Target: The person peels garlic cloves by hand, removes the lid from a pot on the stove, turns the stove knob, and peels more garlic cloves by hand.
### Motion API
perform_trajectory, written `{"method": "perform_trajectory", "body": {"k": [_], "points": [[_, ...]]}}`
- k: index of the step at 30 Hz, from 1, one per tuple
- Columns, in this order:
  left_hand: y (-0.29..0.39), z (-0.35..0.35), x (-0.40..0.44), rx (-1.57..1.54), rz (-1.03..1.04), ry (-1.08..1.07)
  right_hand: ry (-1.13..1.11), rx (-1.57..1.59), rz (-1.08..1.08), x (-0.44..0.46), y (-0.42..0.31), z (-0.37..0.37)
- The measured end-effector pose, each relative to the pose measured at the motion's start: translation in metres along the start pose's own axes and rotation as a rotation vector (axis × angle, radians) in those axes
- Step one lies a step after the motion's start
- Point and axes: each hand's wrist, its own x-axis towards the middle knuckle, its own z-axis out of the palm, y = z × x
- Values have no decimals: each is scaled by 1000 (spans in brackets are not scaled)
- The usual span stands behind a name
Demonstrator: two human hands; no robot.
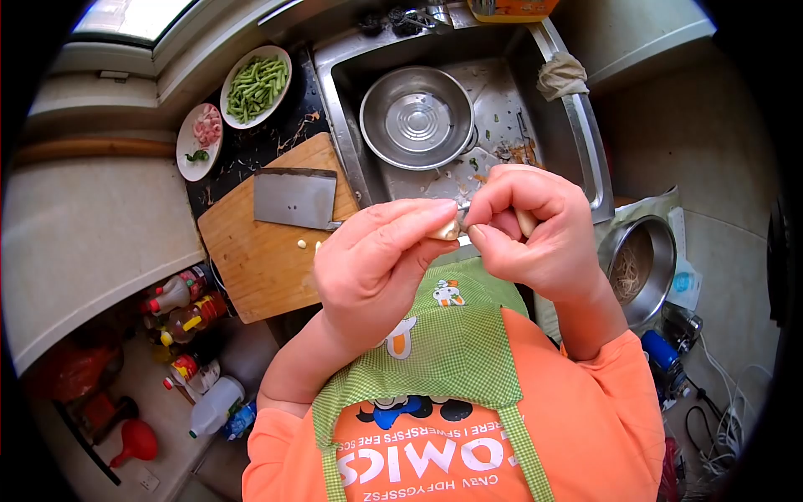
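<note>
Above the apron, my left hand (376, 255) pinches a pale garlic clove (447, 231) between thumb and fingers. My right hand (531, 230) is closed, its thumb and forefinger pressed together right beside the clove's end. A pale piece (526, 222) shows within the curled fingers of that hand; I cannot make out whether it is another clove. To the left, a cleaver (294, 199) lies flat on the wooden cutting board (251, 276). A small white clove (301, 243) sits on the board below the blade, with another partly hidden by my left hand.
A steel basin (418, 117) stands in the sink (502, 75), with scraps around it. Plates of cut green beans (258, 89) and pink meat (207, 127) are at the upper left. A steel bowl (661, 259) stands at right. Several bottles (196, 318) are at lower left.
</note>
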Motion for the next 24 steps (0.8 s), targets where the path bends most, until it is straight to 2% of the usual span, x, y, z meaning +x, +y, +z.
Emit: {"method": "perform_trajectory", "body": {"k": [1, 2, 6, 8, 11, 13, 15, 16, 18, 19, 20, 24], "points": [[3, -1, 2, -109, -142, -8, 14, 123, 94, -1, -1, 1], [6, -1, 3, -219, -284, -17, 15, 122, 94, -1, -1, 2], [7, -4, 0, -403, -433, -48, 38, 172, 80, -1, 0, 5], [11, -11, -1, -851, -870, -37, 24, 178, 50, -3, 3, 2], [10, -10, 5, -933, -893, 37, 9, 321, 65, -2, 6, -2], [9, -10, 5, -947, -876, 64, 92, 84, -26, 0, 6, -4], [9, -10, 5, -544, -643, -11, 91, 53, -35, 0, 5, -6], [8, -10, 5, -544, -643, -11, 108, 61, -20, 0, 3, -4], [5, -9, 5, -208, -307, -13, 126, 69, -5, 0, 3, -3], [4, -8, 6, -209, -307, -15, 103, 16, -96, 1, 4, -2], [3, -7, 7, -112, -217, -9, 79, -37, -188, 2, 5, -2], [-1, -4, 6, 139, -9, -9, 76, -91, -171, 2, -3, 2]]}}
